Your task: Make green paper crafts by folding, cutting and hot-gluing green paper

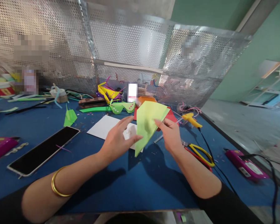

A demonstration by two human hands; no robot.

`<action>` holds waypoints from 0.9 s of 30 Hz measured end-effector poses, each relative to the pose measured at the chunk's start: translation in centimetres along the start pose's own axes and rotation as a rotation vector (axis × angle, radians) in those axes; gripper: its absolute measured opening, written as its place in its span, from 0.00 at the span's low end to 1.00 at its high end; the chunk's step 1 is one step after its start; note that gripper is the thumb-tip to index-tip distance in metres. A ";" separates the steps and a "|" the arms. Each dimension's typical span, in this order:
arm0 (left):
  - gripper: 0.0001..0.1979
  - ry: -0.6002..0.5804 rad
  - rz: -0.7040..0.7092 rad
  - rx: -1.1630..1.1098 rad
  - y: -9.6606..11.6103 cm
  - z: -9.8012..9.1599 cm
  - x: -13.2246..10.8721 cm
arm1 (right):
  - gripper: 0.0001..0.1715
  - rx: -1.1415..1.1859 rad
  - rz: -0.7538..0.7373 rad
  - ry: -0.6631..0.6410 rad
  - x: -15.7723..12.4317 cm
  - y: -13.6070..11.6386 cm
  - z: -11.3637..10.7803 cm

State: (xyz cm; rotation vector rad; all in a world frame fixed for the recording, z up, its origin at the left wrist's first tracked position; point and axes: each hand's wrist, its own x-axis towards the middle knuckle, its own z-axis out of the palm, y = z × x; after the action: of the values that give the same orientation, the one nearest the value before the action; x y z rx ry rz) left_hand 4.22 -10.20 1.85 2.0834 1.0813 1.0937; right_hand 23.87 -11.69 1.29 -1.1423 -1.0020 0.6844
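Observation:
A folded sheet of light green paper point(149, 121) is held up over the middle of the blue table. My right hand point(170, 132) pinches its right edge between thumb and fingers. On the other side, my left hand point(118, 137) is open, fingers and thumb apart, with the thumb tip at the paper's left edge; whether it touches cannot be made out. Beneath the hands lies a white sheet point(102, 126), and a small white object point(130, 131) shows behind my left hand, its kind unclear. Red paper point(171, 116) lies partly hidden behind the green paper.
Scissors point(202, 154) with yellow and red handles and a yellow glue gun point(191, 119) lie right. Purple power boxes point(246, 165) sit at both sides. A phone point(45, 149) lies left. Green paper glasses point(122, 107) stand behind, before a perforated metal screen point(130, 40).

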 end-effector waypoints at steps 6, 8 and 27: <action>0.43 -0.151 -0.031 -0.001 0.1 1.3 -1.1 | 0.21 0.036 -0.053 -0.132 -1.4 0.4 0.9; 0.44 -0.181 -0.071 -0.104 0.0 1.6 -1.2 | 0.20 0.082 -0.058 -0.169 -1.9 0.6 1.1; 0.41 -0.322 -0.346 -0.739 1.2 2.2 -1.3 | 0.18 0.279 -0.091 -0.214 -3.3 1.9 1.8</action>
State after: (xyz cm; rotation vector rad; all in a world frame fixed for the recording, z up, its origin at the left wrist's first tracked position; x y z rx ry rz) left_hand 6.11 -12.10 1.07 1.3594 0.6932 0.7825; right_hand 20.97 -13.25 -1.34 -0.7868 -1.0923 0.8565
